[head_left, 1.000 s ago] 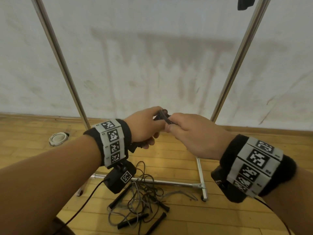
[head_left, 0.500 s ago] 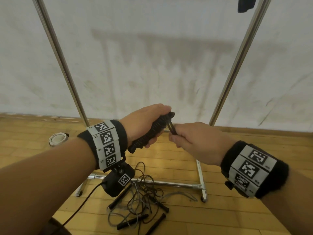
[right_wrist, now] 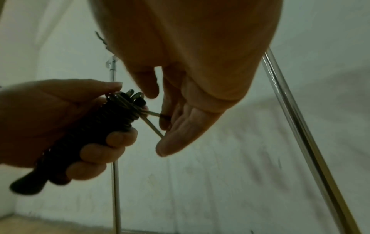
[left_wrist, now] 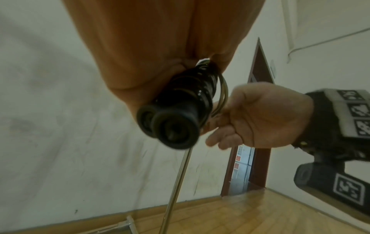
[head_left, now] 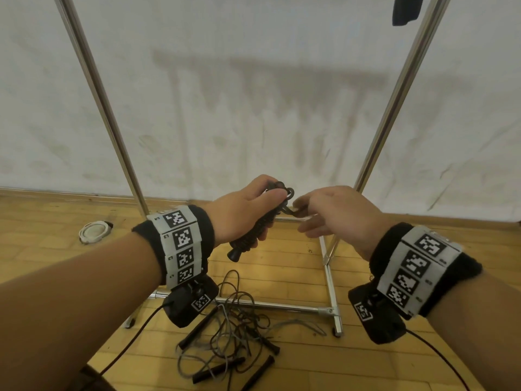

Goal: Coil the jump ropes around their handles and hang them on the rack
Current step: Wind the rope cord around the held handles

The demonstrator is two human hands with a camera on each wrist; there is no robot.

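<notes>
My left hand (head_left: 242, 213) grips a black jump rope bundle (head_left: 260, 225), two handles side by side with rope coiled round them (left_wrist: 180, 114). The bundle slants up to the right at chest height in front of the rack. A short rope loop (head_left: 289, 210) sticks out of its upper end (right_wrist: 152, 123). My right hand (head_left: 332, 213) pinches that loop just right of the bundle (left_wrist: 223, 95), its other fingers loosely curled. Several loose jump ropes (head_left: 231, 342) lie tangled on the floor below.
The metal rack stands ahead, with a left post (head_left: 107, 114), a right post (head_left: 394, 94) and a base bar (head_left: 282, 306) on the wooden floor. A dark item (head_left: 406, 8) hangs at the top right. A white round object (head_left: 93, 231) lies at left.
My right hand has drawn away to the right from the bundle's top, pulling out a short loop. The bundle, earlier mostly hidden in my hands, now shows slanted.
</notes>
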